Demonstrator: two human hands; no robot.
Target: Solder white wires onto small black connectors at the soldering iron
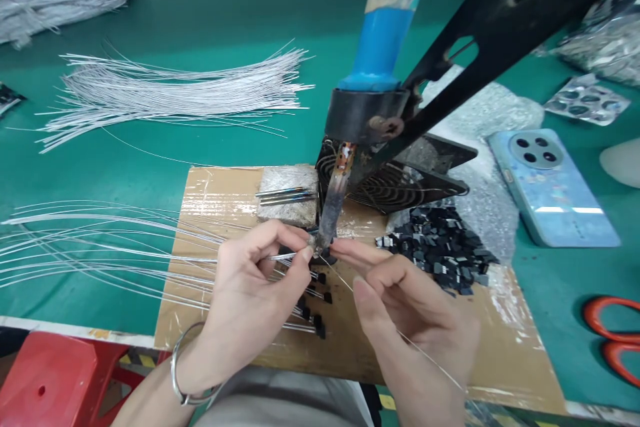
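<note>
A soldering iron point(383, 40) with a blue handle is clamped in a black metal stand point(480, 73), its tip pointing down. Just left of that tip, my left hand point(265, 287) pinches a thin white wire point(280, 257) by its end. My right hand point(410, 307) is closed on a fine strand of solder wire point(343, 277), which runs from the iron's tip back across the palm. What lies exactly at the tip is partly hidden by my fingers. Below my left hand, several white wires with small black connectors point(320, 327) on their ends lie on the cardboard point(360, 353).
A loose bundle of white wires point(180, 90) lies at the back left. Right of the iron sit a black fan point(395, 187) and a pile of black connectors point(445, 247). Farther right are a blue phone point(555, 193) and red-handled scissors point(615, 320). A red stool point(47, 380) stands lower left.
</note>
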